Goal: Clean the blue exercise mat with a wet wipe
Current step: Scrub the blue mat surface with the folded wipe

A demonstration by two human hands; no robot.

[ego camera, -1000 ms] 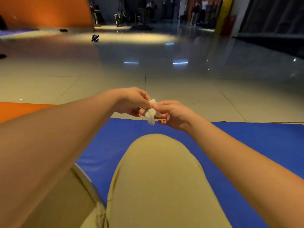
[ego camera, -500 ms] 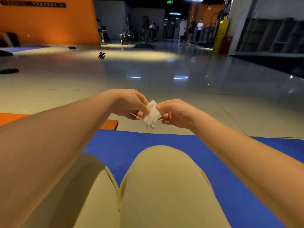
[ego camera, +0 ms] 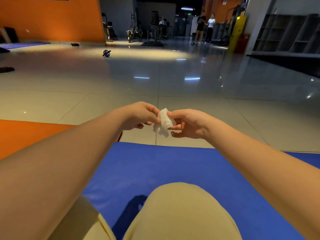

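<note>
two bare hands are meeting in mid-air above the far edge of the blue padded exercise mat, and both are pinching the same small white crumpled wet wipe. the left hand is gripping the wipe's upper left edge between thumb and fingertips, a narrow pinch. the right hand is closing thumb and forefinger on the wipe's upper right corner, while its lower fingers are curling loosely beneath, not touching the mat. the wipe is hanging folded and bunched between the two hands, its lower corner drooping toward the mat but clearly apart from it.

the person is sitting on the mat, with a knee in beige trousers filling the near part of the view. an orange mat is lying to the left, just beside the blue one, and a glossy grey tiled floor is stretching away beyond.

judging by this, the task is barely beginning: the wipe is in hand and seemingly being opened out or readied, but no wiping is showing, and the mat's surface is giving no visible sign of wet streaks. all of the actual cleaning is likely remaining: spreading the wipe, pressing it to the mat, and working across the whole blue surface.
</note>
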